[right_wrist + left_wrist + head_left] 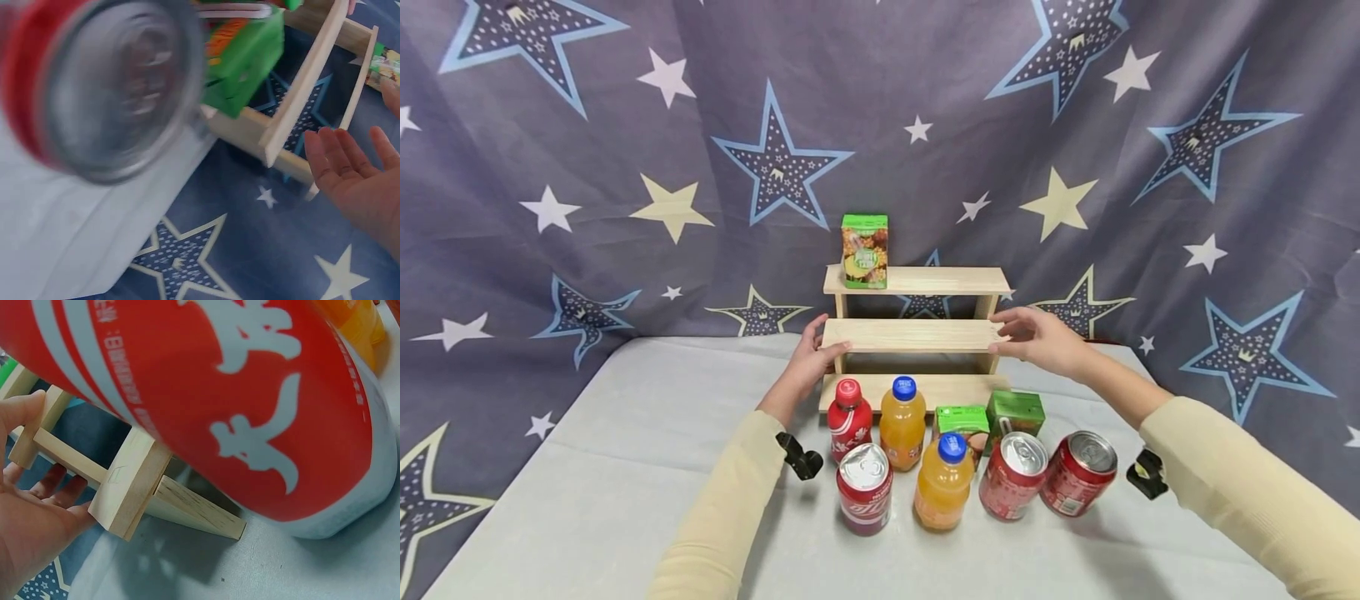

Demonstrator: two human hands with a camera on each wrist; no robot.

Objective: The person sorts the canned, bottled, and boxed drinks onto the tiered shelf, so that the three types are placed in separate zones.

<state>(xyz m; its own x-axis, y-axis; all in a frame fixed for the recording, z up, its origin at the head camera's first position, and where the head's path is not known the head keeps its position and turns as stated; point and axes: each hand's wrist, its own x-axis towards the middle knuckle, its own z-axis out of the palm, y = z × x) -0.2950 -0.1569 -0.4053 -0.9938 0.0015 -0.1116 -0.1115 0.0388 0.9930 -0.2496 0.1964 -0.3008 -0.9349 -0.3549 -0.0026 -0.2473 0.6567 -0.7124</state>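
A three-tier wooden shelf (917, 336) stands on the table against the curtain. My left hand (810, 360) grips the left end of its middle tier; in the left wrist view the thumb lies on the wood and the fingers are behind it. At the tier's right end is my right hand (1041, 340), its fingers (340, 153) loosely extended in the right wrist view; I cannot tell whether they touch the wood. One juice box (865, 252) stands upright on the top tier's left. Close before the left wrist camera is a red bottle (250, 412).
In front of the shelf stand an orange juice bottle (902, 425), another juice bottle (943, 483), a green carton (1015, 417), a juice box (962, 419) and red cans, including a left can (865, 492) and a right can (1078, 475). A starry curtain (917, 192) hangs behind.
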